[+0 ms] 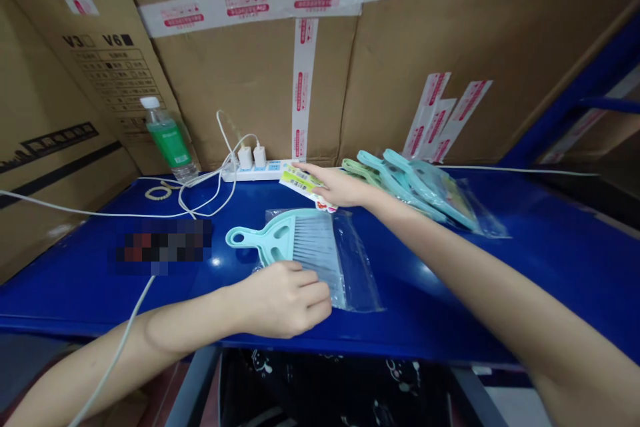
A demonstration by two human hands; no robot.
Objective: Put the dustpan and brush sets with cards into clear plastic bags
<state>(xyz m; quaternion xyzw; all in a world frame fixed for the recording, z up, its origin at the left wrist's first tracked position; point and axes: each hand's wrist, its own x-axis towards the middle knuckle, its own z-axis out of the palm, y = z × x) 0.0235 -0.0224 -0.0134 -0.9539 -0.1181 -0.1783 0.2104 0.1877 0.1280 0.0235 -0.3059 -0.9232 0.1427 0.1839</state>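
Note:
A light-blue dustpan (276,238) with a small brush (317,243) lies in a clear plastic bag (361,273), handle to the left. My left hand (287,299) is closed in a fist over the near edge of this set; its fingertips are hidden, so I cannot tell what is in them. Beyond the set, my right hand (335,185) grips a yellow-green and white printed card (300,179) in front of the power strip. The thumb is on the card's near side and the index finger reaches along its far side.
More bagged dustpan sets (420,187) lie behind my right forearm. A white power strip (274,171) with chargers and loose cables stands at the back. To the left are a bottle (171,140) and a blurred dark object (165,245). Cardboard walls (240,73) enclose the blue table (425,307).

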